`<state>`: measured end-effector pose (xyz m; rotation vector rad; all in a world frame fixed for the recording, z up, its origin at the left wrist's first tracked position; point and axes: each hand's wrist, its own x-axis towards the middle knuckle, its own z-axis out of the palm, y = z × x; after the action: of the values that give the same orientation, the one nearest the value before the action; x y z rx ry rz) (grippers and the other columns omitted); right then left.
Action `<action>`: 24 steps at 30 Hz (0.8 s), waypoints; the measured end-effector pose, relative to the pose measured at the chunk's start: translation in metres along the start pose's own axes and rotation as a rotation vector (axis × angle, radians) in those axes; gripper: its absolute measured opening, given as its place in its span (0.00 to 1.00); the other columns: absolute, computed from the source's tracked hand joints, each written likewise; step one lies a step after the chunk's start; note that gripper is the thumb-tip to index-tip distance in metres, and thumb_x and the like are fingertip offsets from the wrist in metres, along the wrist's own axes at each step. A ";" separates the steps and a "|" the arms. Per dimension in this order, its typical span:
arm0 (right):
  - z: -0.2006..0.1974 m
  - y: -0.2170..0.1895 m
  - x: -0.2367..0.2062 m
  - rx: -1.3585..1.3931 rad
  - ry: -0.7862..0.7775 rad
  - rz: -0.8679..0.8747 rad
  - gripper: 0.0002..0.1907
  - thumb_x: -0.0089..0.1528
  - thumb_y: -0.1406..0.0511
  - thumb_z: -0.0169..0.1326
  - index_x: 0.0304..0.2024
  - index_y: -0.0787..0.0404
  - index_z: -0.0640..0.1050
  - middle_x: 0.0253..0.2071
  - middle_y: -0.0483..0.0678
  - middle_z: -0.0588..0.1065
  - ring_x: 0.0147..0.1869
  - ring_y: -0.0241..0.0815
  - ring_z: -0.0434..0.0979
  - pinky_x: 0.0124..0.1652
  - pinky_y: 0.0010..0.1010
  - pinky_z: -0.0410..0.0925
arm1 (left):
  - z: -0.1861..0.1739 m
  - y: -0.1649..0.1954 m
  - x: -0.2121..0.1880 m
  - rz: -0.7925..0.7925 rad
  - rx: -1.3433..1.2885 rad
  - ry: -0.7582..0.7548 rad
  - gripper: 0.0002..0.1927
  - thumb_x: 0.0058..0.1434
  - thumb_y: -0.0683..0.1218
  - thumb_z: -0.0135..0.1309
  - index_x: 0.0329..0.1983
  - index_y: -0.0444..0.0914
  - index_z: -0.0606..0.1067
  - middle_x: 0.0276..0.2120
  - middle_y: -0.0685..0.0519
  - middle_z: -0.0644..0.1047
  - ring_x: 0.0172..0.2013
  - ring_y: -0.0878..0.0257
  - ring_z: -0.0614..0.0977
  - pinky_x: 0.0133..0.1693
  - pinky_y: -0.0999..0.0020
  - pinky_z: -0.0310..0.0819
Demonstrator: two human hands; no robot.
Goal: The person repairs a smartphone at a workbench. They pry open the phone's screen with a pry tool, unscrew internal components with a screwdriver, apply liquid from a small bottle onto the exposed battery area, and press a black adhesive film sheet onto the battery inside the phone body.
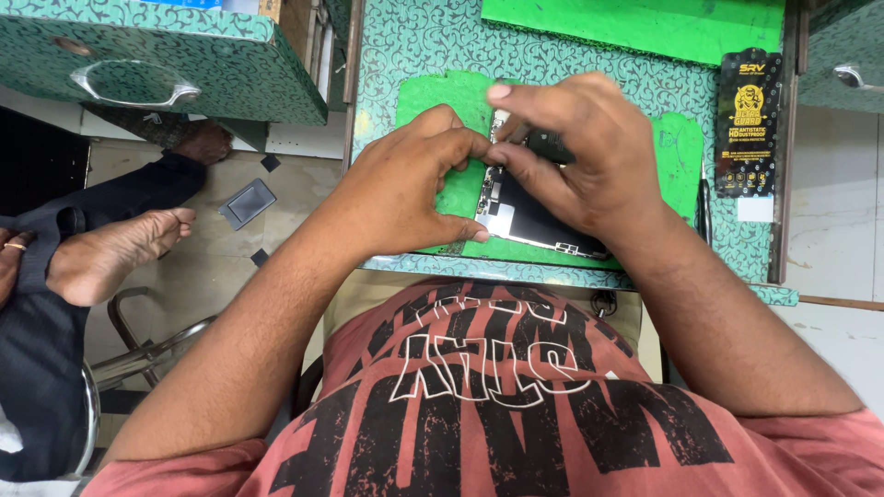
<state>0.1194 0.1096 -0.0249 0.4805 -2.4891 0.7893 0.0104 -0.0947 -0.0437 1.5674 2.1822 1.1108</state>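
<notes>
Opened black phone (525, 216), innards exposed, flat on the green mat (442, 101), near the table's front edge.

A: Position of opened phone (529, 216)?
B: On mat (442, 101), atop table (414, 41), between left hand (405, 189) and right hand (575, 152) (both touching).
A: Packet (748, 124)?
B: Right of mat, same table.

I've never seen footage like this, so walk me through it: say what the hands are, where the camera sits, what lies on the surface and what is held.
There is one picture, from a camera on the person's head looking down past a red printed shirt. Both are bare hands, no machine. The left hand and right hand meet over an opened phone, its inner parts showing, pinching something too small to tell. The phone lies on a green mat on a teal patterned table. A black packet lies to the right. Someone else's bare foot shows at left.
</notes>
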 end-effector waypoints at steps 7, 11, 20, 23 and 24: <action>0.001 0.005 -0.006 -0.067 0.038 0.001 0.31 0.65 0.64 0.72 0.64 0.57 0.69 0.53 0.50 0.75 0.51 0.47 0.78 0.52 0.34 0.70 | 0.001 0.001 0.001 -0.009 -0.011 0.000 0.36 0.40 0.53 0.77 0.51 0.41 0.76 0.39 0.53 0.73 0.40 0.55 0.79 0.38 0.58 0.74; -0.002 0.006 -0.006 -0.046 -0.030 -0.063 0.26 0.63 0.71 0.66 0.60 0.57 0.69 0.46 0.44 0.78 0.48 0.47 0.81 0.50 0.39 0.68 | 0.002 0.000 0.002 -0.039 0.030 -0.014 0.35 0.40 0.54 0.78 0.49 0.40 0.76 0.39 0.52 0.72 0.39 0.55 0.79 0.37 0.58 0.73; 0.002 0.009 -0.009 -0.039 -0.013 -0.065 0.28 0.63 0.71 0.67 0.61 0.56 0.68 0.46 0.44 0.78 0.48 0.45 0.81 0.50 0.38 0.69 | 0.007 -0.002 0.002 0.035 0.022 0.034 0.36 0.40 0.53 0.78 0.51 0.40 0.75 0.39 0.53 0.72 0.41 0.55 0.79 0.38 0.59 0.74; 0.002 0.012 -0.010 0.002 0.020 -0.050 0.31 0.65 0.69 0.69 0.65 0.56 0.66 0.50 0.48 0.75 0.50 0.44 0.80 0.50 0.34 0.71 | 0.007 -0.003 0.002 -0.025 -0.013 -0.005 0.35 0.40 0.53 0.77 0.51 0.42 0.76 0.38 0.53 0.72 0.39 0.57 0.79 0.38 0.60 0.74; 0.002 0.013 -0.010 0.016 0.030 -0.045 0.32 0.66 0.69 0.70 0.66 0.56 0.65 0.52 0.50 0.74 0.51 0.44 0.80 0.50 0.33 0.71 | 0.007 -0.002 0.002 -0.056 -0.021 -0.023 0.35 0.40 0.53 0.77 0.51 0.42 0.76 0.39 0.53 0.72 0.38 0.57 0.79 0.37 0.60 0.74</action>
<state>0.1215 0.1198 -0.0376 0.5248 -2.4377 0.7941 0.0119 -0.0901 -0.0497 1.4929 2.1785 1.0904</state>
